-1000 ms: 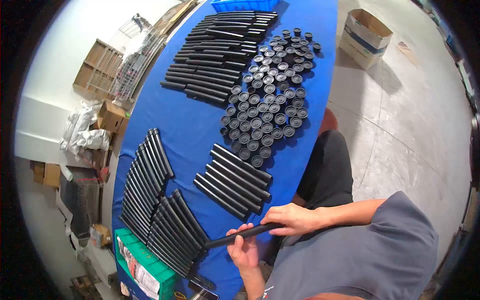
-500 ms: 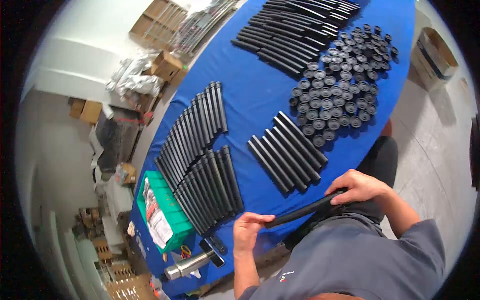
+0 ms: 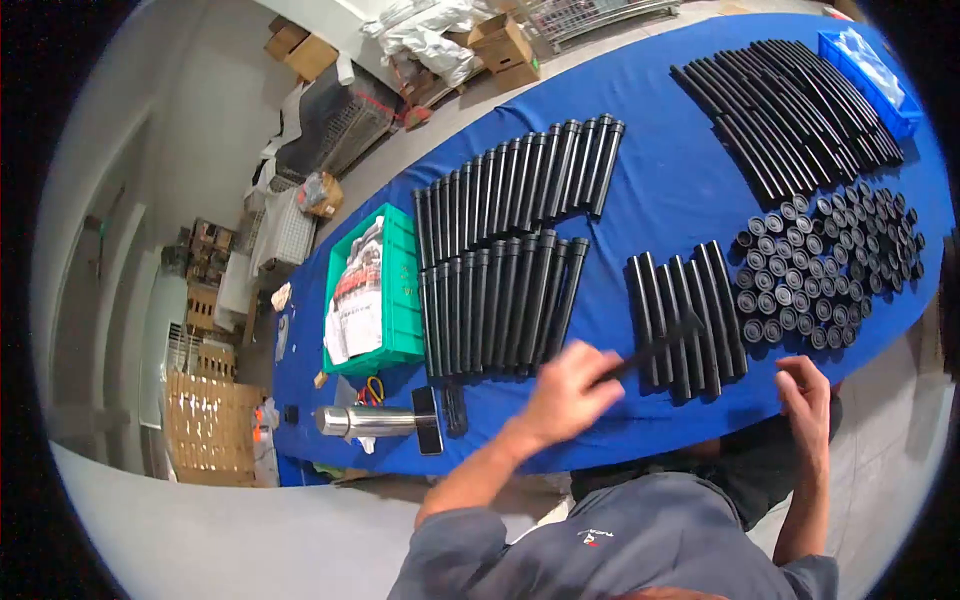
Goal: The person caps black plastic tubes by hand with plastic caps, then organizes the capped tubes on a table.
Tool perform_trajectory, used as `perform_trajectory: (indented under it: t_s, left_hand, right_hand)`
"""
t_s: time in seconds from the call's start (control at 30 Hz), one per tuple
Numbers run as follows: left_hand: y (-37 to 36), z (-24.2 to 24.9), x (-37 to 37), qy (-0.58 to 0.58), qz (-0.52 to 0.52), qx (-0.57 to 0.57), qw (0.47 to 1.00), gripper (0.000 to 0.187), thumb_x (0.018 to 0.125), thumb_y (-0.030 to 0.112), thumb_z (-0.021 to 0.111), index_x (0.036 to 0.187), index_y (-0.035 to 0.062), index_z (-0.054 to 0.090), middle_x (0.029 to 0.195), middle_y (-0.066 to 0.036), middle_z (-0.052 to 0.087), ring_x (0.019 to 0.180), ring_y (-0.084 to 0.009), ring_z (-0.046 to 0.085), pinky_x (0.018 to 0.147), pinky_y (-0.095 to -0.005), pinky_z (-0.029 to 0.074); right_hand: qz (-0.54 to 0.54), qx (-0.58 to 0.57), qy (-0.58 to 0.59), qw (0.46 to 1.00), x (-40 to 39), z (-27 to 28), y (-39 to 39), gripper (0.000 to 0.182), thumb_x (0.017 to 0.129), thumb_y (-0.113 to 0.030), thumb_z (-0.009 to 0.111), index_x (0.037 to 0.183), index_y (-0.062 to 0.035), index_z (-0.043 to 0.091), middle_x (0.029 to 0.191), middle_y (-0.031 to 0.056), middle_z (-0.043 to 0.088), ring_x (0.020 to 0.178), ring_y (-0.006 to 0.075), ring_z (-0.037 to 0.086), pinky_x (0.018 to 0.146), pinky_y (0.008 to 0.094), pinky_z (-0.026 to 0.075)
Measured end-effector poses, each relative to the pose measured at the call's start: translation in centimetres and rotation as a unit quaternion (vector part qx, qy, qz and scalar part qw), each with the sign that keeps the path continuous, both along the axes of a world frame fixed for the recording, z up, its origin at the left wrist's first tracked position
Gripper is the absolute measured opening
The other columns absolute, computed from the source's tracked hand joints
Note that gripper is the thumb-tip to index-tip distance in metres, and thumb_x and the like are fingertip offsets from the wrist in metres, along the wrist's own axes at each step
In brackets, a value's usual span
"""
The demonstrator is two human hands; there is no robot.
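With the fingers of the left hand (image 3: 570, 397) closed around one end, gripped a black tube (image 3: 648, 354), blurred and slanting up to the right; held it across a small row of tubes (image 3: 698, 350) on the blue cloth (image 3: 650, 180), though could not tell whether touching them; had the fingers of the right hand (image 3: 808, 400) loosely bent near the table's edge, parted and holding nothing.

Found two ranks of collared tubes (image 3: 485, 310) past the left hand, laid side by side; just beside these, saw a green crate (image 3: 403, 290) filled with white printed wrapping (image 3: 355, 310), marked in red; near it, noted a steel flask (image 3: 365, 421), with a dark phone (image 3: 428, 420) at one end.

Past the right hand, saw a crowd of round black caps (image 3: 808, 270); beyond them, a broad spread of thin tubes (image 3: 780, 110); at the far corner, a blue crate (image 3: 905, 120) containing pale plastic (image 3: 870, 65).

Off the table, made out an open cardboard box (image 3: 508, 45) beside silvery sheeting (image 3: 425, 40); could not tell its contents.
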State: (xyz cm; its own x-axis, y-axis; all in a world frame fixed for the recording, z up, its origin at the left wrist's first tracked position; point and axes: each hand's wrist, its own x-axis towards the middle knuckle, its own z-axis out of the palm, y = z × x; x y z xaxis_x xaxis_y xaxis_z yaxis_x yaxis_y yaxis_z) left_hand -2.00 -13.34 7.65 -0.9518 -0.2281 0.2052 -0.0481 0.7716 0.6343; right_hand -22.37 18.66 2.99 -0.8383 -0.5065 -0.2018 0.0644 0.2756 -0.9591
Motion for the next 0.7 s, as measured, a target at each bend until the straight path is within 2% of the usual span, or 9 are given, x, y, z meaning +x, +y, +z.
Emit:
perform_trajectory:
  t_s: [0.07, 0.13, 0.17, 0.2, 0.27, 0.37, 0.43, 0.57, 0.7]
  left_hand:
    - [-5.6, 1.1, -1.0, 0.054, 0.123, -0.066, 0.989, 0.034, 0.081, 0.016, 0.083, 0.108, -0.0021, 0.073, 0.099, -0.016, 0.07, 0.089, -0.0308, 0.07, 0.082, -0.04, 0.057]
    - [-12.1, 1.0, -2.0, 0.087, 0.242, -0.085, 0.963, 0.03, 0.086, 0.015, 0.078, 0.109, -0.0034, 0.072, 0.098, -0.018, 0.072, 0.091, -0.027, 0.071, 0.081, -0.0381, 0.057]
    - [-16.1, 0.6, -2.5, 0.096, 0.275, -0.112, 0.95, 0.032, 0.087, 0.019, 0.076, 0.109, -0.0028, 0.071, 0.098, -0.018, 0.071, 0.09, -0.0316, 0.07, 0.081, -0.0416, 0.056]
    - [-20.2, 0.0, -2.8, 0.104, 0.307, -0.14, 0.936, 0.034, 0.088, 0.023, 0.075, 0.11, -0.0021, 0.071, 0.097, -0.019, 0.071, 0.089, -0.0362, 0.07, 0.082, -0.0451, 0.056]
    - [-28.2, -1.5, -3.3, 0.101, 0.353, -0.239, 0.899, 0.035, 0.088, 0.025, 0.075, 0.111, -0.0016, 0.072, 0.1, -0.02, 0.071, 0.096, -0.0381, 0.068, 0.086, -0.0474, 0.054]
    - [-37.0, -3.7, -3.5, 0.083, 0.42, -0.279, 0.859, 0.036, 0.086, 0.025, 0.076, 0.112, -0.0003, 0.072, 0.105, -0.021, 0.071, 0.102, -0.0395, 0.067, 0.091, -0.0496, 0.053]
    - [-40.5, -5.1, -3.8, 0.078, 0.471, -0.275, 0.835, 0.036, 0.085, 0.025, 0.077, 0.112, 0.001, 0.073, 0.107, -0.021, 0.071, 0.103, -0.0392, 0.067, 0.093, -0.0496, 0.053]
    - [-42.6, -4.6, -5.1, -0.043, 0.538, -0.254, 0.803, 0.039, 0.086, 0.03, 0.078, 0.113, 0.0023, 0.073, 0.112, -0.019, 0.073, 0.115, -0.0389, 0.063, 0.099, -0.0497, 0.052]
    - [-43.7, -5.0, -5.5, -0.085, 0.544, -0.273, 0.789, 0.04, 0.085, 0.03, 0.079, 0.113, 0.0019, 0.075, 0.129, -0.018, 0.067, 0.123, -0.0379, 0.058, 0.105, -0.0485, 0.049]
  right_hand:
    - [-0.041, 0.018, 0.025, 0.999, -1.0, -5.1, 1.2, 0.014, 0.099, -0.011, 0.067, 0.096, 0.0027, 0.066, 0.076, -0.0001, 0.061, 0.07, 0.0069, 0.053, 0.062, 0.0256, 0.044]
    - [-0.023, 0.05, 0.175, 0.983, -1.3, -8.7, 1.5, 0.019, 0.1, -0.012, 0.067, 0.089, 0.003, 0.064, 0.07, 0.0003, 0.058, 0.065, 0.0075, 0.047, 0.059, 0.0266, 0.04]
    - [-0.027, 0.054, 0.196, 0.979, -1.3, -10.0, 1.3, 0.02, 0.1, -0.012, 0.069, 0.088, 0.0033, 0.063, 0.069, 0.004, 0.055, 0.064, 0.009, 0.043, 0.057, 0.028, 0.037]
    - [-0.017, 0.087, 0.224, 0.971, -1.4, -10.4, 1.2, 0.018, 0.099, -0.01, 0.069, 0.089, 0.0032, 0.063, 0.07, 0.0092, 0.056, 0.062, 0.0147, 0.05, 0.059, 0.0301, 0.04]
    - [-0.037, 0.071, 0.337, 0.938, -0.9, -9.6, -0.4, 0.015, 0.099, -0.008, 0.068, 0.09, 0.0027, 0.064, 0.075, 0.0127, 0.06, 0.063, 0.0223, 0.056, 0.061, 0.0333, 0.044]
    - [-0.05, 0.084, 0.353, 0.931, -0.8, -10.8, 0.0, 0.014, 0.099, -0.007, 0.066, 0.09, 0.0028, 0.063, 0.074, 0.01, 0.057, 0.064, 0.0182, 0.051, 0.061, 0.0314, 0.041]
    - [-0.051, 0.101, 0.343, 0.933, -0.9, -11.4, 0.5, 0.015, 0.1, -0.007, 0.066, 0.089, 0.0027, 0.063, 0.075, 0.0098, 0.057, 0.065, 0.0174, 0.052, 0.062, 0.031, 0.042]
    - [-0.057, 0.127, 0.329, 0.934, -0.6, -11.1, 0.3, 0.015, 0.1, -0.007, 0.065, 0.089, 0.0028, 0.063, 0.077, 0.0088, 0.058, 0.068, 0.016, 0.052, 0.064, 0.0301, 0.042]
    - [-0.074, 0.119, 0.329, 0.934, -0.5, -11.1, 0.1, 0.015, 0.101, -0.007, 0.064, 0.09, 0.0024, 0.062, 0.076, 0.0066, 0.057, 0.068, 0.0157, 0.051, 0.064, 0.0302, 0.042]
